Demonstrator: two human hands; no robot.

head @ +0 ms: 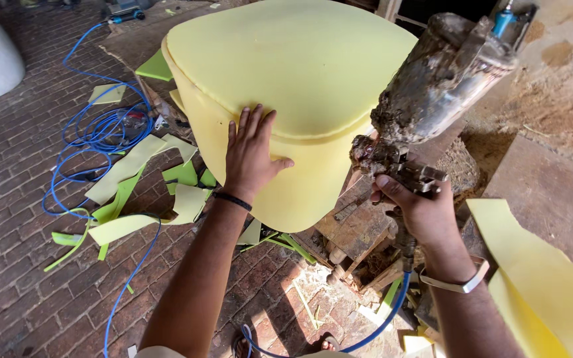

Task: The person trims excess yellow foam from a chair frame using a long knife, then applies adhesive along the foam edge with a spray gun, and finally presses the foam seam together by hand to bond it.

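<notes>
In the head view, the left hand (250,156) lay flat with its fingers spread, gripping nothing, its palm pressed on the front side of a large yellow foam cushion (286,59) just below the seam where the top pad met the side panel. The right hand (426,212) was clenched round the handle of a crusted spray gun (432,86), whose grimy cup rose above the fist and whose nozzle pointed toward the cushion's right edge, close to it but apart. The work in hand looked like pressing the foam side panel down while the gun was kept ready beside it; any further pressing would call for a flat, even palm along the seam and a gun held clear of the foam. The cushion looked soft, smooth and pale yellow, with rounded corners, and sat on a rough wooden frame (349,229) below the gun hand. A blue air hose (382,321) dropped from under the right fist. Left of the pressing hand, yellow and green foam offcuts (127,166) and coiled blue hose (94,132) lay on the brick floor (21,265). Another yellow foam sheet (545,285) lay right of the gun wrist.
</notes>
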